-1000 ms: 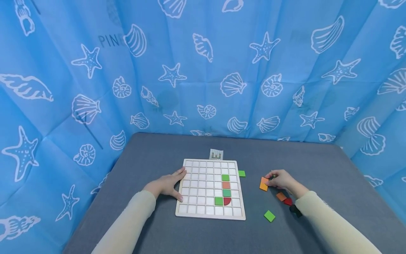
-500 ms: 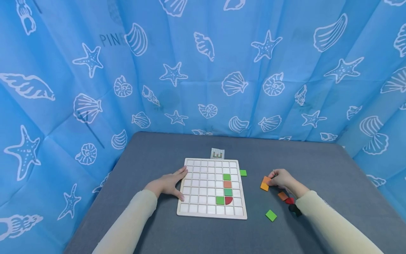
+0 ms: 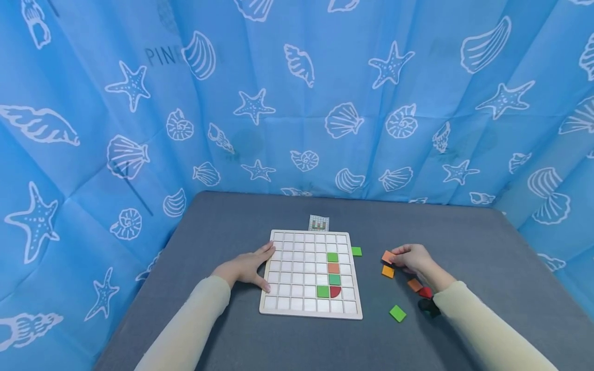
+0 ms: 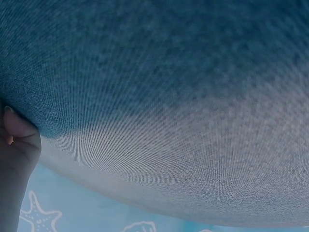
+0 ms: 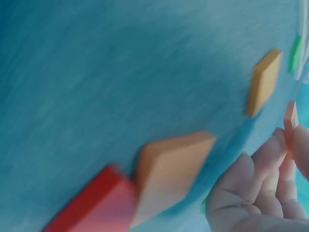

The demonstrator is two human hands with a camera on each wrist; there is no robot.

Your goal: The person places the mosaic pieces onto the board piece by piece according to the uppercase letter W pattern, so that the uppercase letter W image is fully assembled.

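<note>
My left hand [image 3: 243, 268] rests on the left edge of the white grid board [image 3: 284, 305], thumb and fingers spread; in the left wrist view only part of the hand [image 4: 21, 140] shows. On the board's right side sit a green tile [image 3: 332, 257], an orange tile [image 3: 333, 268], a teal-green tile [image 3: 334, 279], another green tile [image 3: 323, 291] and a red rounded piece [image 3: 335, 292]. Right of the board, my right hand [image 3: 415, 260] pinches an orange square tile [image 3: 388, 256] between thumb and fingers, just beyond a yellow-orange tile [image 3: 388, 271] lying on the table.
Near my right wrist lie an orange tile [image 3: 414, 285], a red piece [image 3: 425, 292] and dark pieces [image 3: 429, 307]. One loose green tile [image 3: 397, 313] lies closer; another [image 3: 356, 251] is beside the board. A small patterned card [image 3: 318, 223] touches the board's far edge.
My right hand has raised the orange tile and shifted it slightly away from me, uncovering the yellow-orange tile that it overlapped. The left hand stays on the board's edge.
</note>
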